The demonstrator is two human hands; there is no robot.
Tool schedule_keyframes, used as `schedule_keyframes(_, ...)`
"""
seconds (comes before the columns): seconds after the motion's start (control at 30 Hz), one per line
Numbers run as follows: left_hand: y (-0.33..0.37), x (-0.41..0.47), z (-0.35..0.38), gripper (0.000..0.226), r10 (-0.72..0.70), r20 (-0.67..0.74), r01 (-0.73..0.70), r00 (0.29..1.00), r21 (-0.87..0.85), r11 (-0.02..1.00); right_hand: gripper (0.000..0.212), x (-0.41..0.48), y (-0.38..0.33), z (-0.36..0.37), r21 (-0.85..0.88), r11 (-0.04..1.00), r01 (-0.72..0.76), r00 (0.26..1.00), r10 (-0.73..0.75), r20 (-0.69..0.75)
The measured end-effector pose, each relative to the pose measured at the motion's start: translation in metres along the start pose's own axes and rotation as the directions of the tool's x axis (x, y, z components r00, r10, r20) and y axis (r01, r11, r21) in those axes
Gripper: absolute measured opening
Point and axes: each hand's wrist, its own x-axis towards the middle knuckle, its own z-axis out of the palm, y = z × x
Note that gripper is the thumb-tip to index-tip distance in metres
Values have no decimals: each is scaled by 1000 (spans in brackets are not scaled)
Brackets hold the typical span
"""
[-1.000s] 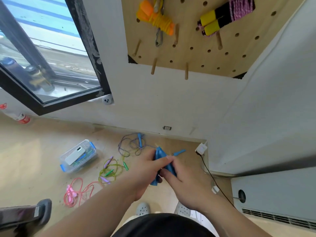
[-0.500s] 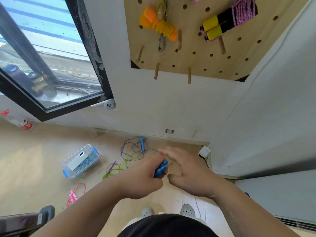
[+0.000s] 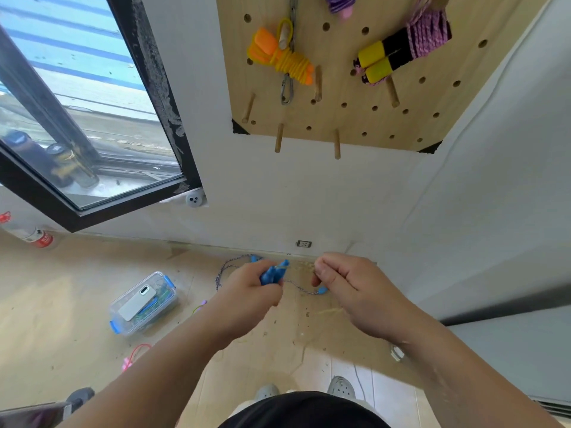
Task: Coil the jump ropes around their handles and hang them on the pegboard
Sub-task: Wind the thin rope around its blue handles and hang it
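Step in hand: coiling. The pegboard (image 3: 333, 88) at upper centre already carries an orange-handled bundle (image 3: 281, 58), a yellow-and-black-handled bundle (image 3: 401, 50) wound in pink, and a purple one cut off by the top edge. In mid-frame the left hand (image 3: 251, 293) has its grip closed round the paired blue handles (image 3: 272, 274), held in the air above the floor (image 3: 77, 288). The right hand (image 3: 343, 284) is just beside it, its grip a thumb-and-finger pinch on the speckled cord (image 3: 298, 287), which sags between the two hands. More slack loops away to the left of the hands, near the foot of the wall. Whether any turns sit on the handles I cannot tell, since the fist covers them. Judgement on the next move: the right hand should carry the cord round the handles under light tension while the left keeps the pair together, then tuck the end in. After that comes a lift to a bare peg (image 3: 279, 138) in the board's lower row. Containers: one clear lidded box (image 3: 160, 307) with blue clips sits on the floor at lower left, with a flat white device (image 3: 137, 302) lying on its lid. Its contents are blue and green bits, too blurred to name. A pink rope (image 3: 136, 356) lies loose on the floor below the box, not yet coiled.
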Motion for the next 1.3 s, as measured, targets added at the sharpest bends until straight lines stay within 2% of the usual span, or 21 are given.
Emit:
schedule_keyframes(0.07, 4, 0, 1, 15, -3, 30, 6, 1000, -94, 996, 29, -2, -2, 6, 0, 1000, -17, 1000, 17, -10)
schedule_keyframes(0.13, 2, 0, 4, 35, -4, 29, 7, 1000, -107, 994, 33, -5, -1, 12, 43, 998, -43, 999, 43, 0)
schedule_keyframes(0.23, 1, 2, 10, 32, -31, -56, 17, 998, -232, 973, 34, -10, 1, 22, 83, 994, -76, 997, 73, 36)
schedule_keyframes(0.3, 1, 1, 13, 30, -55, -22, 39, 998, -455, 890, 33, -12, 1, 28, 105, 991, -82, 996, 79, 36)
schedule_keyframes(0.37, 1, 0, 12, 20, -41, 43, 59, 998, -656, 753, 32, -13, 0, 31, 104, 992, -75, 997, 73, 24)
schedule_keyframes(0.43, -2, -2, 9, 20, -15, 73, 60, 997, -680, 731, 32, -14, 0, 32, 95, 992, -81, 997, 81, 13)
schedule_keyframes(0.5, -7, -3, 8, 21, -10, 56, 41, 998, -587, 809, 34, -15, 1, 31, 129, 985, -110, 993, 114, -20)
schedule_keyframes(0.6, -20, -6, 10, 17, 3, -32, -13, 999, -309, 951, 36, -16, 0, 25, 297, 947, -119, 984, 153, -95)
schedule_keyframes(0.7, -35, -9, 9, 4, 2, -41, -4, 999, -45, 999, 37, -15, 0, 21, 297, 947, -123, 980, 163, -115)
schedule_keyframes(0.77, -45, -10, 9, 26, 0, -59, 7, 998, 106, 994, 39, -15, 3, 23, 261, 955, -142, 980, 172, -97)
schedule_keyframes(0.83, -47, -12, 7, 37, -4, -97, 15, 995, 114, 993, 38, -16, 5, 24, 196, 970, -145, 984, 162, -75)
schedule_keyframes(0.87, -46, -13, 5, 35, -16, -95, 21, 995, 54, 998, 36, -17, 6, 24, 163, 976, -144, 986, 155, -57)
schedule_keyframes(0.93, -43, -14, 3, 29, -49, -62, 36, 997, -201, 979, 29, -18, 4, 24, 125, 981, -148, 989, 150, -10)
schedule_keyframes(1.0, -38, -15, 4, 26, -77, -33, 53, 996, -453, 890, 26, -18, 0, 28, 120, 980, -157, 987, 153, 39)
schedule_keyframes(1.1, -29, -16, 7, 27, -119, -19, 73, 993, -688, 722, 26, -20, -8, 37, 132, 976, -174, 981, 160, 110)
schedule_keyframes(1.2, -19, -15, 14, 45, -189, -27, 95, 982, -790, 606, 27, -24, -21, 51, 76, 993, -95, 986, 83, 147)
schedule_keyframes(1.3, -15, -13, 16, 45, -224, -80, 72, 971, -797, 600, 28, -24, -28, 57, 17, 999, -30, 990, 27, 136)
